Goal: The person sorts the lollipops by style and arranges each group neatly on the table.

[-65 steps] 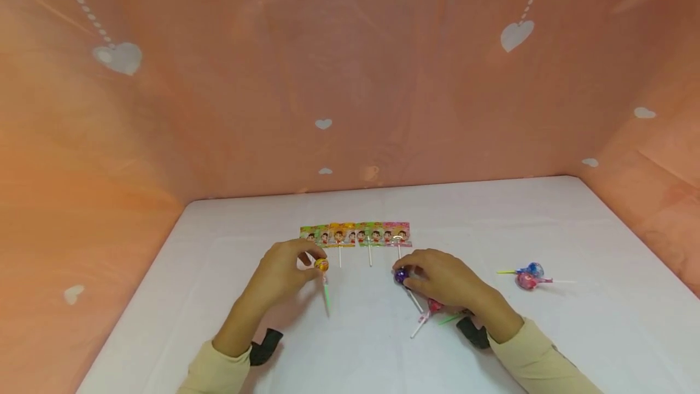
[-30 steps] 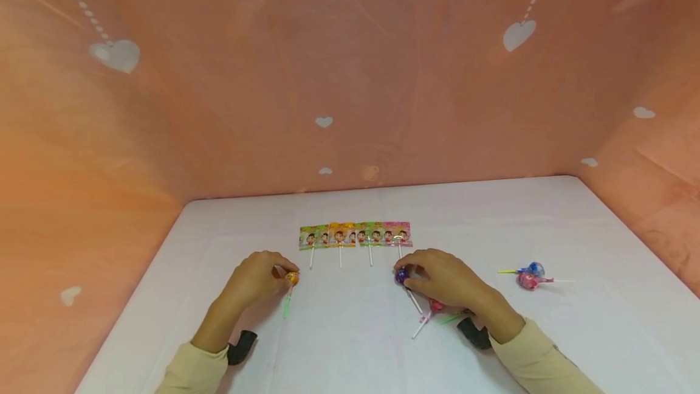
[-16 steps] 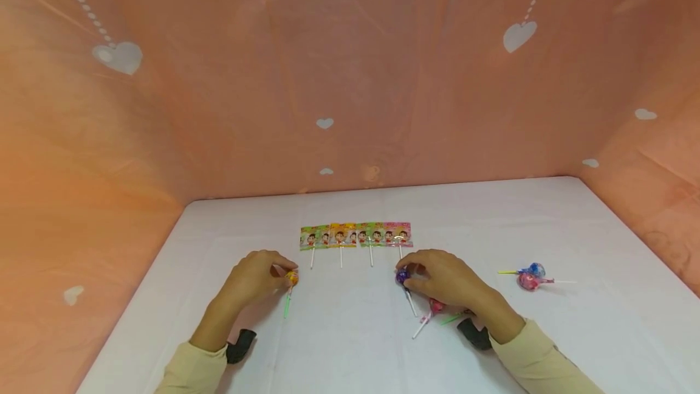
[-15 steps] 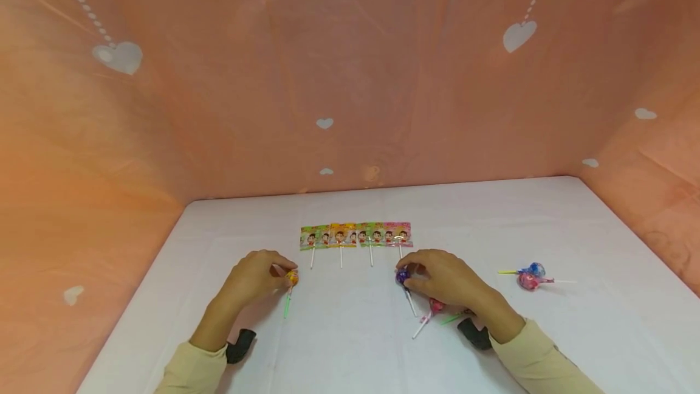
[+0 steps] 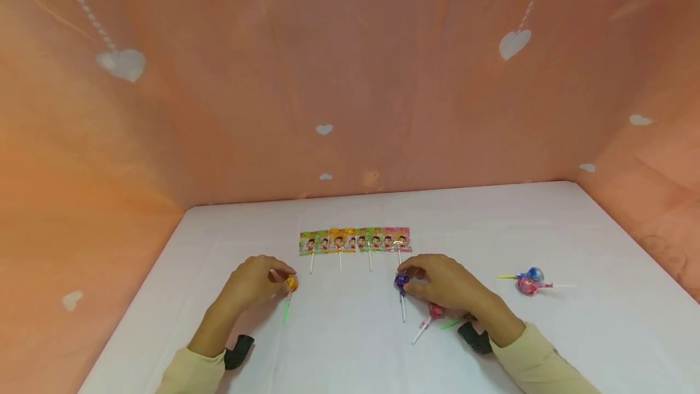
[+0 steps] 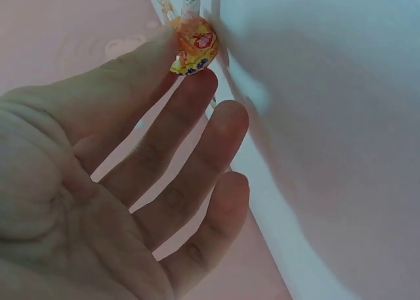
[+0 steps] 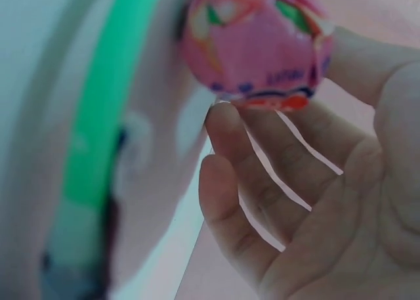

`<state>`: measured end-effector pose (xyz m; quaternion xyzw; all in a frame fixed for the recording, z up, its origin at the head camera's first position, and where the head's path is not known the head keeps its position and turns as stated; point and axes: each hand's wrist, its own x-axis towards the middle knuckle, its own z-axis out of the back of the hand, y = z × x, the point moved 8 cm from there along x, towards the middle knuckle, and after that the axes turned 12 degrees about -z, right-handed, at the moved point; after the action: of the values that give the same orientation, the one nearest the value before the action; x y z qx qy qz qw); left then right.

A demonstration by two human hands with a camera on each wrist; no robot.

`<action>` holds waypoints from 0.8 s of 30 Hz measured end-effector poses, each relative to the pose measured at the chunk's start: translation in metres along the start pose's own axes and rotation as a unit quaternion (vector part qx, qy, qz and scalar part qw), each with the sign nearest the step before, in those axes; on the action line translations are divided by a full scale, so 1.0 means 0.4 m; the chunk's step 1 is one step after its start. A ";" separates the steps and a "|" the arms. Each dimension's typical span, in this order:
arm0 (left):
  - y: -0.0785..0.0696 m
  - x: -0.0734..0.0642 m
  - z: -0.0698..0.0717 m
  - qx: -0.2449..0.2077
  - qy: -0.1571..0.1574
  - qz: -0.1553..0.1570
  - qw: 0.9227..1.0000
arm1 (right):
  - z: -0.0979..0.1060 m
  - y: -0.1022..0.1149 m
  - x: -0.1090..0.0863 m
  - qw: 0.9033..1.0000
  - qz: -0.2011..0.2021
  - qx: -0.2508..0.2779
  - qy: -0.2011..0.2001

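In the head view my left hand point(image 5: 254, 285) pinches a yellow-orange wrapped lollipop point(image 5: 292, 284) by its ball, the green stick pointing toward me. The left wrist view shows this lollipop point(image 6: 197, 45) at the thumb and fingertips, with the other fingers loosely bent. My right hand point(image 5: 442, 283) holds a purple lollipop point(image 5: 401, 283) between thumb and forefinger; its white stick points to the front. Under that hand lie a pink lollipop point(image 5: 435, 311) and a green-sticked lollipop point(image 5: 451, 323), the latter partly hidden. In the right wrist view the pink lollipop point(image 7: 252, 47) hides my thumb and fingertip.
Flat-packed lollipops point(image 5: 341, 241) in green, orange and pink wrappers stand in a row behind my hands, sticks toward me. Off to the right, a blue lollipop point(image 5: 535, 274) and a pink-red lollipop point(image 5: 527, 286) lie together on the white table point(image 5: 339, 357). An orange cloth point(image 5: 350, 78) surrounds the table.
My left hand has carried the yellow-orange lollipop leftward, away from the row, then stayed there. The purple lollipop's stick has swung from slanting right to nearly straight toward me in my right hand.
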<state>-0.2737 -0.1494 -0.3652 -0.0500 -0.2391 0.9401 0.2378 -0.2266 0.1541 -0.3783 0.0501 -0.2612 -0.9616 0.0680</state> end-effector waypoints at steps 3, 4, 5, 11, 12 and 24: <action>0.004 -0.005 -0.005 -0.003 0.000 0.001 1.000 | -0.007 -0.001 -0.001 1.000 0.000 -0.001 0.004; 0.004 -0.005 -0.006 -0.004 -0.001 -0.001 1.000 | -0.008 -0.003 0.000 1.000 -0.003 -0.001 0.002; 0.004 -0.006 -0.006 -0.006 -0.002 -0.001 1.000 | -0.006 -0.002 0.000 1.000 -0.001 -0.002 -0.001; 0.005 -0.008 -0.003 -0.003 -0.006 0.000 1.000 | -0.002 0.004 0.004 1.000 0.003 -0.010 -0.011; 0.005 -0.008 -0.003 -0.003 -0.005 0.000 1.000 | -0.001 0.005 0.004 1.000 0.003 -0.010 -0.010; 0.005 -0.007 0.000 0.003 -0.003 0.003 1.000 | -0.002 0.004 0.002 1.000 0.000 -0.015 -0.004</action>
<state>-0.2722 -0.1524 -0.3661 -0.0475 -0.2369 0.9417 0.2343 -0.2271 0.1522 -0.3782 0.0449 -0.2473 -0.9655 0.0681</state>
